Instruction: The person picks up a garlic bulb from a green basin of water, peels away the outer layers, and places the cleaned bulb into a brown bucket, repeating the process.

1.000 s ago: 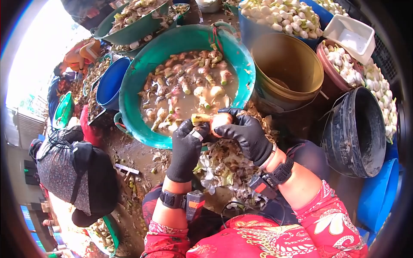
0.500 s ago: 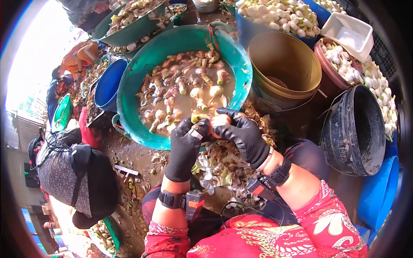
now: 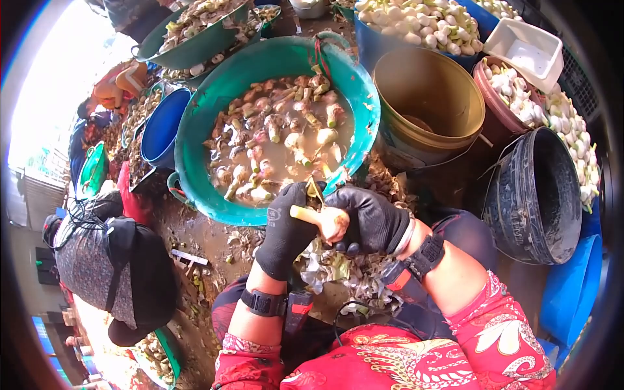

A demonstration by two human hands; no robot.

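Note:
My right hand (image 3: 377,220), in a black glove, is closed around a garlic bulb (image 3: 333,224) with its thick pale stem pointing left. My left hand (image 3: 286,224), gloved the same way, is closed beside the bulb, and a yellowish strip of skin (image 3: 314,190) sticks up from its fingertips, partly pulled from the bulb. Both hands are just over the near rim of a green tub (image 3: 195,130). Muddy water fills the tub, with several unpeeled garlic bulbs (image 3: 294,141) floating in it. Loose peelings (image 3: 348,273) lie below my hands.
To the right stand a brown bucket (image 3: 429,97), a black bucket (image 3: 526,201) and a blue container (image 3: 575,289). Peeled white garlic (image 3: 435,26) heaps up at the back right. A person (image 3: 117,266) sits close on the left, near a blue bucket (image 3: 166,127).
Both hands have moved slightly down, toward me. The bulb has turned, so its stem shows in front of my left hand, and a strip of skin now stands away from it.

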